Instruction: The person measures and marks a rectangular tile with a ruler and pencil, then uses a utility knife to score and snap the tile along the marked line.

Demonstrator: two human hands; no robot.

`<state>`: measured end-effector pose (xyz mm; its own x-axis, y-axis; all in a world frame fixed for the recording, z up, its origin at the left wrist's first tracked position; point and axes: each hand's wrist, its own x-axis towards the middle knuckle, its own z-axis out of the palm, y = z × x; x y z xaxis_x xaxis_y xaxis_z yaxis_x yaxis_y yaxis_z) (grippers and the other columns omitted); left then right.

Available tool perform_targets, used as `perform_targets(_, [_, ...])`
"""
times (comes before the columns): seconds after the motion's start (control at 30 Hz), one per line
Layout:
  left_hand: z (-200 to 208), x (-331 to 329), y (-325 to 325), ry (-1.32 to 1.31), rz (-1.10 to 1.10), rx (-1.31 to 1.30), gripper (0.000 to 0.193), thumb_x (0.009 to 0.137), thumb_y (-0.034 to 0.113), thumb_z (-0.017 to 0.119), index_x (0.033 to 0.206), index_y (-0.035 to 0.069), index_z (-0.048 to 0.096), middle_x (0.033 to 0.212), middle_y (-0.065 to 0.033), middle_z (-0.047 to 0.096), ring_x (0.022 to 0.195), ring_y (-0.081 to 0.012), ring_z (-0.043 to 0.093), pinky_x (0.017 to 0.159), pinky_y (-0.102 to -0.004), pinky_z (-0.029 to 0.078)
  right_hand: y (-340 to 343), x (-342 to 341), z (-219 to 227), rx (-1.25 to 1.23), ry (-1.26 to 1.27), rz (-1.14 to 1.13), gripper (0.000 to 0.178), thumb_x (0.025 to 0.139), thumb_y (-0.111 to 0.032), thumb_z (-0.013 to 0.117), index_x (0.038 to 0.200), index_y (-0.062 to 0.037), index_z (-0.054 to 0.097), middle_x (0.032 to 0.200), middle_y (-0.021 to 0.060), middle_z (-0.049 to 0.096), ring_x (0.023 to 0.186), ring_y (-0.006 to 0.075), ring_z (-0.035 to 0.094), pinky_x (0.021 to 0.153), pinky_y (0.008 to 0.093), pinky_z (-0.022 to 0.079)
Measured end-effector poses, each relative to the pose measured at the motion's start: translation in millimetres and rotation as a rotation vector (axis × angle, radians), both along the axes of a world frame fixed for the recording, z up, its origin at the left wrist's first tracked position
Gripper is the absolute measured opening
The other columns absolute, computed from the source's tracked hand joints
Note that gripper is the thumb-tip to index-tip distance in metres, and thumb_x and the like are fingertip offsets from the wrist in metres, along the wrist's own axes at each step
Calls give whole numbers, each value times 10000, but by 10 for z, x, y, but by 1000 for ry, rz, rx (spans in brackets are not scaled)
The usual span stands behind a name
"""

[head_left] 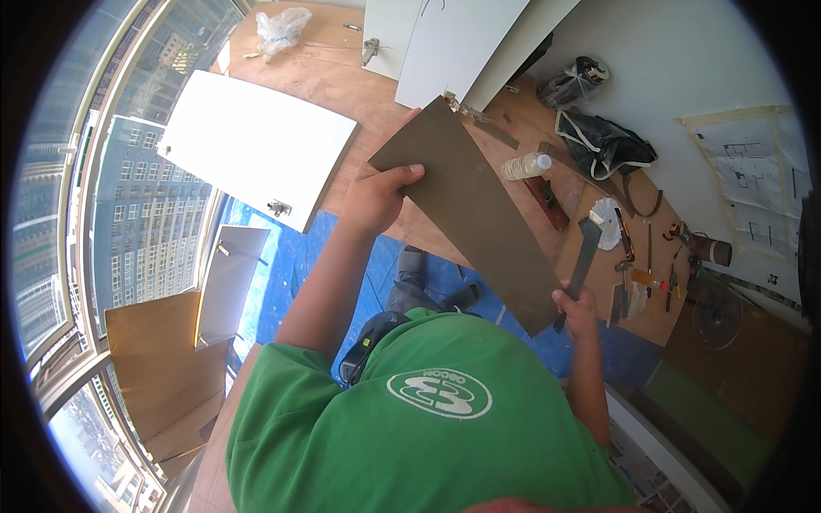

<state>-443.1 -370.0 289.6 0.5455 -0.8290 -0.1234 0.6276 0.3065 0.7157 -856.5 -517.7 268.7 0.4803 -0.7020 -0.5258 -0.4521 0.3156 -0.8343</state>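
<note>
A long brown board (479, 209) slants across the front of my body, its far end up by the workbench. My left hand (380, 195) grips its left edge near that end, thumb lying on the face and fingers out of sight beneath. At the near right corner, my right hand (575, 312) is closed round a long dark tool (585, 261) with a wider head and a pale tip; its exact kind is unclear. Whether the right hand also touches the board is hard to tell. A metal hinge (451, 101) shows at the board's far end.
A plywood workbench (329, 68) carries a white door panel (256, 141), a plastic bottle (526, 166), a wooden hand plane (547, 203), a black bag (603, 145) and several hand tools. White panels (453, 47) lean at the back. Blue sheeting (295, 282) covers the floor; windows line the left.
</note>
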Motion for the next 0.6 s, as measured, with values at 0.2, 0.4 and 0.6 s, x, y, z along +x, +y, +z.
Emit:
perform_targets(0.2, [85, -225, 32, -833, 28, 2, 620, 884, -157, 547, 1436, 115, 617, 1278, -117, 608, 1149, -248, 606, 958, -374, 510, 27, 101, -45, -57, 125, -52, 222, 910, -92, 727, 1096, 26, 699, 781, -11, 604, 674, 68, 516, 617, 246, 411])
perform_targets(0.4, [466, -801, 217, -1356, -49, -270, 470, 689, 6, 732, 1105, 204, 827, 1148, -81, 567, 1091, -315, 550, 893, -429, 502, -182, 303, -218, -182, 191, -321, 185, 935, -81, 750, 1090, 13, 712, 820, -19, 624, 675, 56, 516, 609, 230, 425])
perform_targets(0.6, [439, -910, 275, -1325, -116, -316, 366, 694, 209, 764, 1053, 214, 835, 1143, -72, 570, 1127, -313, 520, 917, -471, 482, -388, 106, -356, -195, -58, -550, 242, 947, -88, 739, 1139, 44, 677, 767, 7, 591, 597, 82, 490, 548, 242, 384])
